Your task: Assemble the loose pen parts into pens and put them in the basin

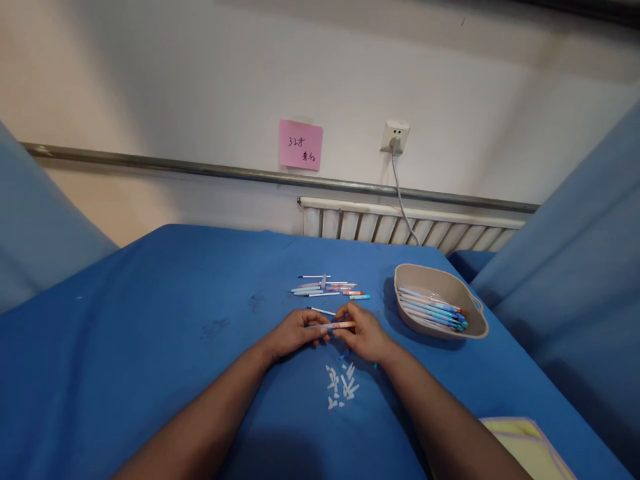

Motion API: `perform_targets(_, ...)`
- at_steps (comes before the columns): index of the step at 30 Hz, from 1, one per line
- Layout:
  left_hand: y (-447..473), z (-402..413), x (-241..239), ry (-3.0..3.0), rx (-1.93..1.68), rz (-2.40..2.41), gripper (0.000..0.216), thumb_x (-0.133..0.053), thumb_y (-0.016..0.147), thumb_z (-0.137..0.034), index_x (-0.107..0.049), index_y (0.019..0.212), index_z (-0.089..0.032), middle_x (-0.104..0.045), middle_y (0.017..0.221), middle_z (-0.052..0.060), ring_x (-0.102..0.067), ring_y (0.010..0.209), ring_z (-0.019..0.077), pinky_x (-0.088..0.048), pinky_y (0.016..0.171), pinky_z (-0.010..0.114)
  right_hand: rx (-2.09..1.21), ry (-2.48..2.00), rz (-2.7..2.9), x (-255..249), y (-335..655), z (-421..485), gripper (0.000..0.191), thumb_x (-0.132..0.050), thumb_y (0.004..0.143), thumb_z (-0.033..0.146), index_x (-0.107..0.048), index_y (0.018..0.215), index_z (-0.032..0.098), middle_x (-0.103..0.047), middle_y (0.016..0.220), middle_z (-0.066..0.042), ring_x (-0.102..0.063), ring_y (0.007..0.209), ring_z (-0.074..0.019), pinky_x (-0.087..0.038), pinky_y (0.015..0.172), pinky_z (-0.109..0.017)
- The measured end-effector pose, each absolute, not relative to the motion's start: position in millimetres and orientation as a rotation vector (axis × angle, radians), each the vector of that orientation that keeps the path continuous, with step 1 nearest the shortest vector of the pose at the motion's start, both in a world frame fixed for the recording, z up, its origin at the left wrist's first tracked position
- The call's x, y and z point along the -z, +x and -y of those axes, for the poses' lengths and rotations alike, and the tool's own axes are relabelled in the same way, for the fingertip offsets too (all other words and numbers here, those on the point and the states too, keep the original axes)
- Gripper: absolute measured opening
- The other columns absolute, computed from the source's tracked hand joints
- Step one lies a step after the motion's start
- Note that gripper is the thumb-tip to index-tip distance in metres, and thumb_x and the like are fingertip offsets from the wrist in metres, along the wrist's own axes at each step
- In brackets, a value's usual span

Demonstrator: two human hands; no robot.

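Observation:
Both of my hands meet over the blue table (150,347) and pinch one slim pen (336,325) that lies level between them. My left hand (295,333) grips its left end, fingers closed. My right hand (363,331) is closed round the orange right end. A thin white refill (321,311) lies just behind my left hand. Farther back lies a small pile of pens and pen parts (327,288). Close to me, below the hands, is a cluster of several small white caps (341,387).
A beige tray (474,329) holding several blue and pink pens stands to the right of my hands. A yellow cloth (530,447) lies at the near right corner. On the wall behind are a pink note (301,145), a socket (395,137) and a radiator (400,223).

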State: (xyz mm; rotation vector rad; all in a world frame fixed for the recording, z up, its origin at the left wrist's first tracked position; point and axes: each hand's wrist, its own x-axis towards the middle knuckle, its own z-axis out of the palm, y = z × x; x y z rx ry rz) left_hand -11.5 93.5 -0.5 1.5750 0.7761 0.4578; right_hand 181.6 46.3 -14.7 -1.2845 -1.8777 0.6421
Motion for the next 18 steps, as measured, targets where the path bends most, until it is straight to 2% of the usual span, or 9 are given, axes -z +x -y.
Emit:
perform_targets(2,-11.2,-92.5,-1.9,1.554,-0.464,-0.792,0.031,-0.065,0.073,-0.038,-0.063,0.089,-0.012,-0.067,0.074,0.004,-0.057,0.06,0.0113,-0.044,0.057,0.023,-0.615,-1.266,1.91,13.9,181.6,-46.5,0.011,-0.058,0.08,0.029,-0.059,0.083,0.018,-0.06,0.077,0.0,-0.053,0.064,-0.0107,-0.039,0.059,-0.02)
perform_targets(6,-9.6,-90.4,-4.5,1.557,-0.467,-0.811,0.03,-0.067,0.071,-0.039,-0.059,0.083,-0.013,-0.066,0.071,0.003,-0.057,0.058,0.0108,-0.045,0.057,0.023,-0.605,-1.319,2.006,13.5,181.7,-46.5,0.031,-0.048,0.087,0.035,-0.06,0.066,0.017,-0.056,0.061,0.0,-0.051,0.056,-0.0101,-0.037,0.056,-0.021)
perform_targets(8,-9.3,-90.7,-3.9,1.554,-0.475,-0.807,0.03,-0.067,0.071,-0.039,-0.058,0.082,-0.013,-0.066,0.072,0.003,-0.057,0.059,0.011,-0.045,0.058,0.023,-0.665,-1.342,1.959,14.3,181.3,-46.2,0.03,-0.046,0.088,0.038,-0.061,0.073,0.017,-0.058,0.061,0.0,-0.051,0.055,-0.0102,-0.037,0.055,-0.021)
perform_targets(11,-9.7,-92.8,-2.3,1.53,-0.501,-0.812,0.028,-0.066,0.071,-0.037,-0.059,0.081,-0.012,-0.067,0.071,0.004,-0.056,0.056,0.0101,-0.044,0.055,0.022,-0.766,-1.301,1.786,16.0,180.0,-46.4,0.022,-0.06,0.079,0.036,-0.058,0.092,0.019,-0.062,0.074,0.0,-0.055,0.061,-0.0112,-0.041,0.055,-0.021)
perform_targets(13,-9.8,-93.8,-1.8,1.506,-0.515,-0.813,0.028,-0.066,0.071,-0.037,-0.059,0.082,-0.012,-0.067,0.071,0.005,-0.056,0.055,0.01,-0.043,0.054,0.022,-0.792,-1.254,1.737,17.1,179.0,-47.3,0.019,-0.064,0.075,0.031,-0.057,0.089,0.019,-0.061,0.078,0.0,-0.056,0.063,-0.0114,-0.043,0.055,-0.021)
perform_targets(15,-9.3,-93.7,-2.5,1.487,-0.523,-0.829,0.029,-0.066,0.07,-0.037,-0.06,0.082,-0.012,-0.068,0.071,0.006,-0.056,0.055,0.0104,-0.043,0.054,0.022,-0.798,-1.236,1.736,18.1,178.2,-48.4,0.011,-0.06,0.078,0.028,-0.059,0.08,0.018,-0.06,0.077,0.0,-0.056,0.062,-0.0107,-0.044,0.055,-0.02)
perform_targets(18,-7.4,-92.1,-4.7,1.493,-0.514,-0.866,0.03,-0.068,0.069,-0.038,-0.06,0.081,-0.012,-0.068,0.071,0.005,-0.056,0.055,0.0109,-0.043,0.056,0.023,-0.839,-1.28,1.737,19.0,177.4,-49.3,0.02,-0.049,0.086,0.031,-0.061,0.076,0.017,-0.059,0.066,0.001,-0.055,0.055,-0.0099,-0.043,0.054,-0.02)
